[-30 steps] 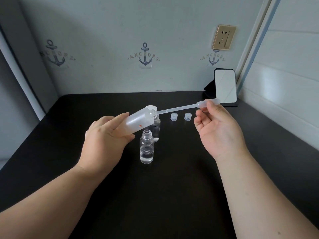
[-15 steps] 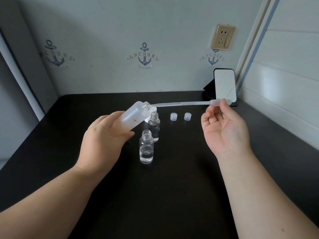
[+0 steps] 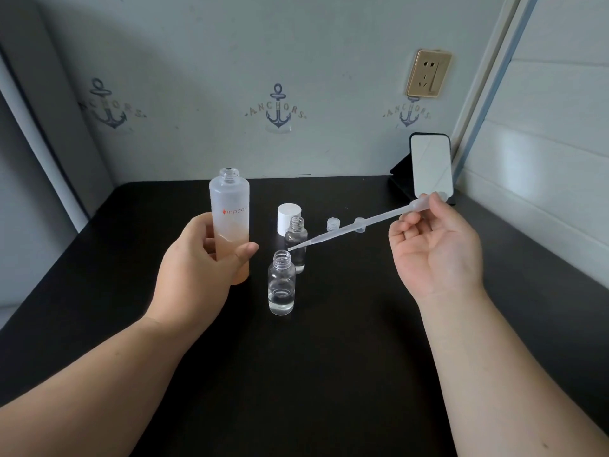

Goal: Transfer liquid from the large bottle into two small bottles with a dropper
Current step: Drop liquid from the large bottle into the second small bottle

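Observation:
My left hand (image 3: 201, 268) grips the large frosted bottle (image 3: 230, 206), which stands upright, uncapped, with liquid in its lower part. My right hand (image 3: 435, 249) pinches the bulb of a clear plastic dropper (image 3: 359, 225). The dropper slants down to the left, and its tip hangs just above and to the right of the mouth of the near small glass bottle (image 3: 281, 285). That bottle is open and holds a little clear liquid. A second small open bottle (image 3: 296, 239) stands right behind it.
The large bottle's white cap (image 3: 289, 214) stands behind the small bottles. Two small clear caps (image 3: 333, 223) (image 3: 360, 222) lie on the black table (image 3: 329, 357) further right. A phone on a stand (image 3: 431, 166) leans at the back right corner by the wall.
The large bottle has swung from tilted to upright in my left hand. The dropper has come out of its neck, and its tip has dropped toward the near small bottle.

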Tool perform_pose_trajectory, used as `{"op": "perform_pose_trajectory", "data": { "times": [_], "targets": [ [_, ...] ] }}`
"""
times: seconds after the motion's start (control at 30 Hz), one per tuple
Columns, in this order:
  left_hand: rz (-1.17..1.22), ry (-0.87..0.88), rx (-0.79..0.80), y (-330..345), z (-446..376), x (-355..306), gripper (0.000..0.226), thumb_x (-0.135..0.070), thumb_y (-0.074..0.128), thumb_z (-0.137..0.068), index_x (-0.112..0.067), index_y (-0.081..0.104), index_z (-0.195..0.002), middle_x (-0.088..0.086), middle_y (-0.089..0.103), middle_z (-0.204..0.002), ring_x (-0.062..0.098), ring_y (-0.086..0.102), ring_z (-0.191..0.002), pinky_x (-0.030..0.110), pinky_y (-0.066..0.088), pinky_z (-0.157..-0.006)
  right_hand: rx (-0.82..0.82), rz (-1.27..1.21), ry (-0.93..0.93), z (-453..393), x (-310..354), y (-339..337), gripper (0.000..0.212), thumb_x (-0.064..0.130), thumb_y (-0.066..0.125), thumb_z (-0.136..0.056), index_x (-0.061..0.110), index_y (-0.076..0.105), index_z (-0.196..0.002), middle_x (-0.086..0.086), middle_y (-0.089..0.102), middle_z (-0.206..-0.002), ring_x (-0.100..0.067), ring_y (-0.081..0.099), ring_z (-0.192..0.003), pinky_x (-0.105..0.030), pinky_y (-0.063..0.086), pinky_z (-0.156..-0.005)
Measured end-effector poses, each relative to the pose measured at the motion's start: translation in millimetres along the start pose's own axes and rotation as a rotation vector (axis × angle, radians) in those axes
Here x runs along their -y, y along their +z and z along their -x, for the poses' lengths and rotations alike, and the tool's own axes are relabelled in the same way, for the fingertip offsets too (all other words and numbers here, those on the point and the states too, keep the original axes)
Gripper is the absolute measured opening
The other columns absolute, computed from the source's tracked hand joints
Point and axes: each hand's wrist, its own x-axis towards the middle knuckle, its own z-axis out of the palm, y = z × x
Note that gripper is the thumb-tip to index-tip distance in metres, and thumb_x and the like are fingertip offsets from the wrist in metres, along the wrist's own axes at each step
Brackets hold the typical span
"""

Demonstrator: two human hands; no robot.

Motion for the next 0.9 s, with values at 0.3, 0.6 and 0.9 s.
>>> {"op": "perform_pose_trajectory", "data": {
  "times": [0.3, 0.6, 0.9],
  "targets": [
    [0.010, -0.020, 0.060, 1.9, -3.9, 8.7, 0.065, -0.057, 0.073, -0.078, -0.037, 0.047, -0.134, -0.034, 0.054, -0.099, -0.013, 0.056, -0.088, 0.011, 0.040, -0.067, 0.012, 0.071, -0.006, -3.4, -2.2, -2.2, 0.026, 0.011, 0.066, -0.092, 0.010, 0.076, -0.068, -0.002, 0.065, -0.072, -0.013, 0.057, -0.059, -0.024, 0.048, -0.059],
    [0.178, 0.153, -0.184, -13.9, 7.3, -3.4, 0.036, -0.027, 0.061, -0.077, -0.040, 0.052, -0.109, -0.019, 0.059, -0.101, 0.002, 0.059, -0.088, 0.021, 0.045, -0.073, 0.037, 0.080, 0.001, -3.2, -2.3, -2.2, 0.024, 0.010, 0.067, -0.091, 0.011, 0.076, -0.068, -0.002, 0.065, -0.072, -0.013, 0.057, -0.059, -0.024, 0.048, -0.059],
    [-0.048, 0.374, 0.202, -12.6, 19.6, -15.4, 0.035, -0.061, 0.059, -0.089, -0.031, 0.069, -0.106, -0.026, 0.063, -0.083, 0.015, 0.061, -0.068, 0.015, 0.046, -0.059, 0.061, 0.076, -0.016, -2.8, -1.7, -2.2, 0.016, 0.010, 0.068, -0.090, 0.009, 0.073, -0.075, -0.003, 0.064, -0.074, -0.013, 0.056, -0.059, -0.024, 0.047, -0.059]
  ]
}}
